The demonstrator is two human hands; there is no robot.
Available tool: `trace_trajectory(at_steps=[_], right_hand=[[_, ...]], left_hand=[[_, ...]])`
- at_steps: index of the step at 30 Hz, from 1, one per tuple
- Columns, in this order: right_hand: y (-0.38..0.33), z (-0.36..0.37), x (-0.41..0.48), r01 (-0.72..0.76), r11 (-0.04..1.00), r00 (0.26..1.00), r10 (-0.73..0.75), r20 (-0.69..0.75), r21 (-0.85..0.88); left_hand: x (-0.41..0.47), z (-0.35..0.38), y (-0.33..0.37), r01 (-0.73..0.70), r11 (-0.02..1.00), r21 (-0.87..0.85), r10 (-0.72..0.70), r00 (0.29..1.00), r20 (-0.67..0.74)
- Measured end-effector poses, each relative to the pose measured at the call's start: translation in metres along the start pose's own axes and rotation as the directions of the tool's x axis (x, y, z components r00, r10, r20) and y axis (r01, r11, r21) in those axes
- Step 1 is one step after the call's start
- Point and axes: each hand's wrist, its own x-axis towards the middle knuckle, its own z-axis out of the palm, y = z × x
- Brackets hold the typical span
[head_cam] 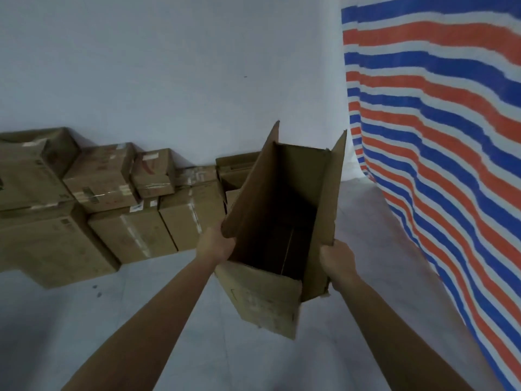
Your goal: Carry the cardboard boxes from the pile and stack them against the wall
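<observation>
Gripping the flaps of an open cardboard box (265, 294), the left hand (217, 244) and right hand (337, 259) hold it above the floor (141, 320), near the stacked boxes (107, 204) along the wall (169, 80).

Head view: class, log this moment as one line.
left hand: grips left flap | right hand: grips right flap | open box: carried, empty | stacked boxes: along wall
</observation>
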Motion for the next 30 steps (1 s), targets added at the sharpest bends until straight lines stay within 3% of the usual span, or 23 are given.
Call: trace_trajectory(at_steps=[4,6,8,13,20,30], right_hand=[[-0.036,0.032,0.064,-0.143,0.983,0.987,0.15,-0.051,0.118],[-0.044,0.047,0.104,-0.176,0.966,0.976,0.197,-0.096,0.189],[-0.045,0.064,0.154,-0.193,0.946,0.966,0.23,-0.118,0.26],[-0.073,0.084,0.254,-0.272,0.897,0.937,0.33,-0.117,0.349],[-0.079,0.139,0.397,-0.381,0.879,0.896,0.428,-0.122,0.287],[-0.074,0.263,0.513,-0.474,0.837,0.843,0.521,-0.136,0.273]], left_hand=[[0.092,-0.005,0.005,0.284,0.923,-0.26,-0.274,0.959,0.074],[0.13,0.002,0.013,0.489,0.785,-0.38,-0.429,0.872,0.235],[0.176,0.017,0.02,0.611,0.666,-0.428,-0.457,0.788,0.413],[0.282,0.056,0.043,0.57,0.717,-0.403,-0.384,0.804,0.454],[0.432,0.114,0.058,0.47,0.853,-0.228,-0.353,0.84,0.413],[0.598,0.153,-0.047,0.386,0.921,-0.06,-0.341,0.87,0.356]])
